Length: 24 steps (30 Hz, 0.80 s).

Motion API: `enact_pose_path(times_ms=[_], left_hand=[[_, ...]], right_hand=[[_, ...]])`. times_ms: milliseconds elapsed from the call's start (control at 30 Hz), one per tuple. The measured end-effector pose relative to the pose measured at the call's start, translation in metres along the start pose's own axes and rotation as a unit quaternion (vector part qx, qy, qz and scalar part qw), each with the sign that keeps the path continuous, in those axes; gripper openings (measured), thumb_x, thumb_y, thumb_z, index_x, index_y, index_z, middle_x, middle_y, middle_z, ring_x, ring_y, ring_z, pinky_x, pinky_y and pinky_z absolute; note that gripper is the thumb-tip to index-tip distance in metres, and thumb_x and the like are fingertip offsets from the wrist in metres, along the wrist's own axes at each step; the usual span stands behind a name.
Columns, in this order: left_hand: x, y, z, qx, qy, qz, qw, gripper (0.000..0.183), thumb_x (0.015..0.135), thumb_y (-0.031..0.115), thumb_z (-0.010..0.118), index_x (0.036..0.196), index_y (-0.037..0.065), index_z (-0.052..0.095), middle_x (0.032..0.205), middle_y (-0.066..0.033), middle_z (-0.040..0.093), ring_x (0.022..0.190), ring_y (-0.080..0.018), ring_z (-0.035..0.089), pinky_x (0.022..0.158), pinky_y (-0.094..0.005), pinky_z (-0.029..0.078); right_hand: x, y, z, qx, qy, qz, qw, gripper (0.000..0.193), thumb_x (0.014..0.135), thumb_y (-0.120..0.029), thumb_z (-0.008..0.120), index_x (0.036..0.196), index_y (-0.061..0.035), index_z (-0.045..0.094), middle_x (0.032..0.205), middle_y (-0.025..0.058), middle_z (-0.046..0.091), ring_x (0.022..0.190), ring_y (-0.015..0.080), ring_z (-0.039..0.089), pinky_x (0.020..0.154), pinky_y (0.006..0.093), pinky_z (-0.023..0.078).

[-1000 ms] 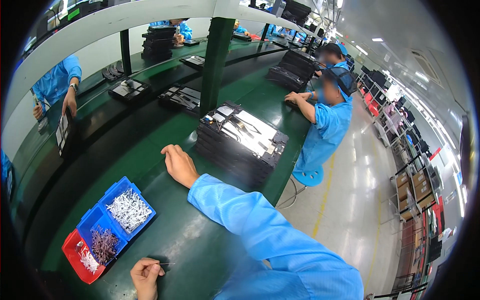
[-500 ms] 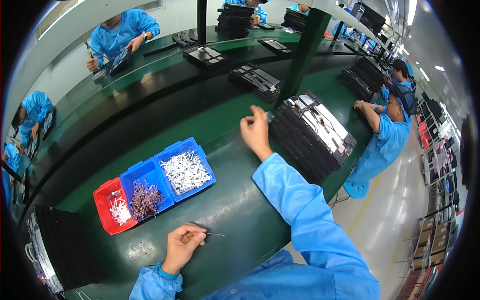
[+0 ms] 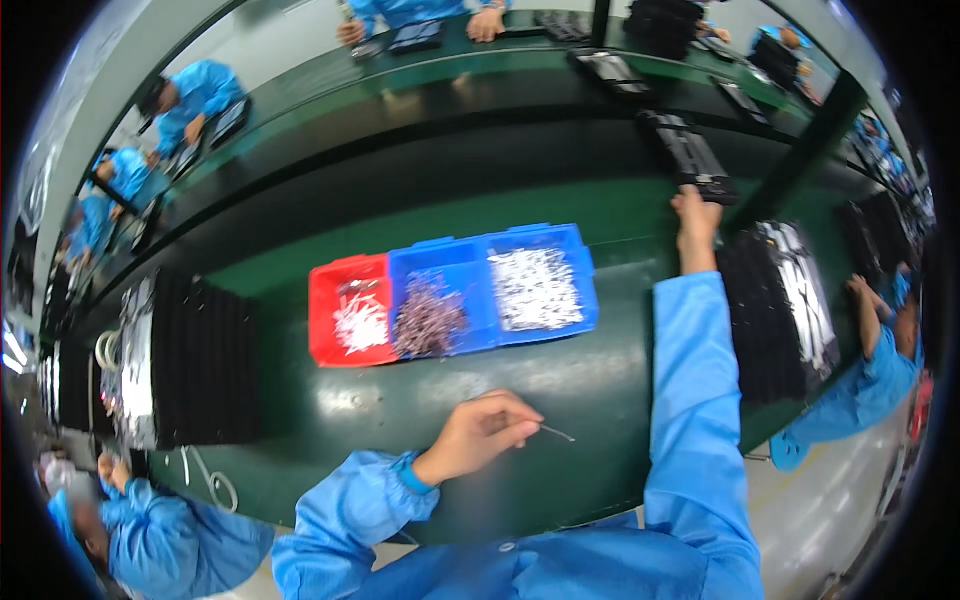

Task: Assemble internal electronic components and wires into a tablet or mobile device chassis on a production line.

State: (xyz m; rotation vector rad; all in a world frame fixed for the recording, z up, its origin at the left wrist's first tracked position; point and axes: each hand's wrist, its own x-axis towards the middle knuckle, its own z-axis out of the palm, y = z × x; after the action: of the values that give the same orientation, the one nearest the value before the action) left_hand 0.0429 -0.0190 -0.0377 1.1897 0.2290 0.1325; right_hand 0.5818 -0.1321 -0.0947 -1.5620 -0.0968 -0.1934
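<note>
Green workbench [image 3: 600, 380] spans scene. Black tray stack [image 3: 775, 310] at right. Red and blue parts bins [image 3: 455, 290] sit centre. Right hand [image 3: 697, 215] stretches far right, grasping black tray [image 3: 695, 165] on conveyor. Left hand [image 3: 485, 430], near centre, pinches thin metal pin [image 3: 557, 433] just above bench.
</note>
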Motion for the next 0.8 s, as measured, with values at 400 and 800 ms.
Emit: enact_pose_path(times_ms=[400,800], left_hand=[[-0.007,-0.003,-0.009,0.035,-0.041,0.040,0.998,0.014,0.098,-0.002,0.069,0.112,-0.003,0.072,0.106,-0.0056,0.063,0.086,-0.0109,0.066,0.075,-0.0245,0.055],[-0.019,-0.003,-0.017,0.014,-0.025,0.021,0.999,0.012,0.099,0.000,0.069,0.109,-0.003,0.072,0.108,-0.0085,0.064,0.087,-0.0127,0.064,0.078,-0.0263,0.054]], right_hand=[[-0.083,-0.062,0.027,0.273,-0.210,0.306,0.888,0.061,0.095,-0.054,0.068,0.120,0.0005,0.055,0.092,0.0243,0.073,0.066,0.0201,0.069,0.045,0.0225,0.043],[-0.303,-0.116,-0.073,0.174,-0.241,0.390,0.871,0.064,0.101,-0.056,0.057,0.118,0.0051,0.064,0.100,0.0202,0.075,0.076,0.0223,0.072,0.064,0.0304,0.055]])
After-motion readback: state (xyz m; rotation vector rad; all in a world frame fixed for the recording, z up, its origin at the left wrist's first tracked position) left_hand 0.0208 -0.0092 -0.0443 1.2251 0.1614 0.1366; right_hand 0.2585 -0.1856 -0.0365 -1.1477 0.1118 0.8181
